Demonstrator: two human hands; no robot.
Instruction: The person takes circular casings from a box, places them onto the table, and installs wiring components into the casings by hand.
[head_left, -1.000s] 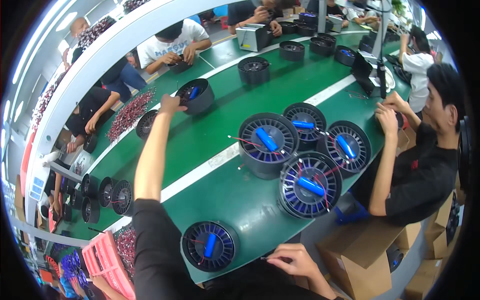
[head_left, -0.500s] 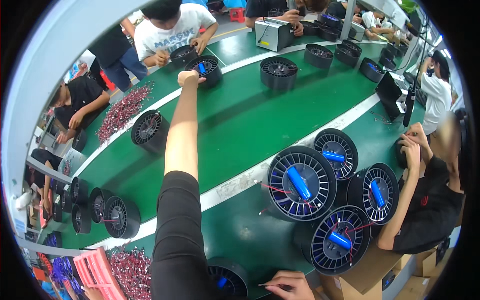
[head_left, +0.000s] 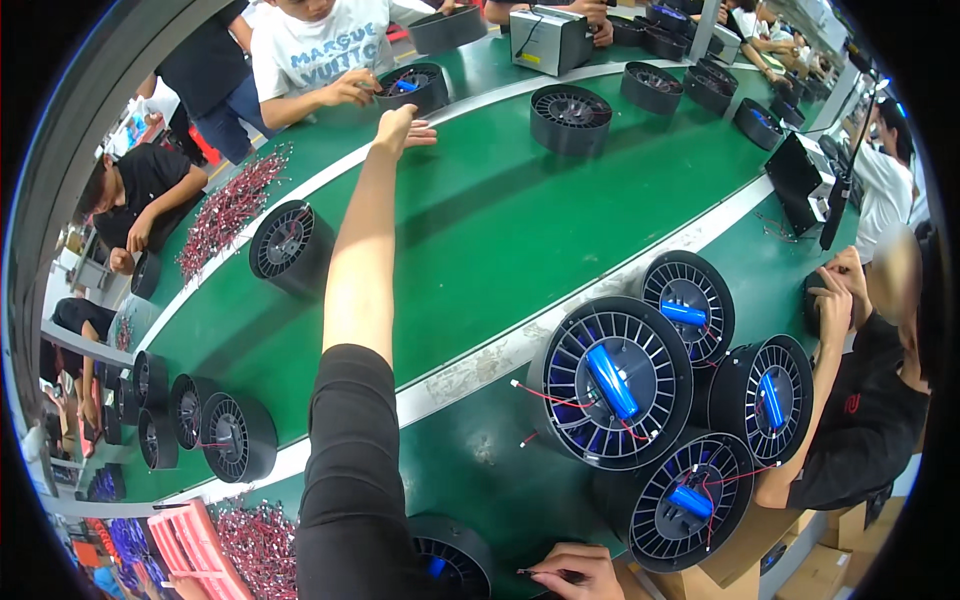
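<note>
On my feed, left hand (head_left: 403, 130) released, fingers spread; drum (head_left: 426, 97) with blue cell (head_left: 405, 86) just beyond it, I can't tell if touching. Right hand (head_left: 580, 570) pinches thin dark piece (head_left: 571, 576), second drum (head_left: 466, 553) to its left

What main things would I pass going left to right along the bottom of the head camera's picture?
Pink slotted tray, heap of thin dark-red wires, wearer's black sleeve, partly hidden round black slotted housing, wearer's bare right hand, brown cardboard boxes.
</note>
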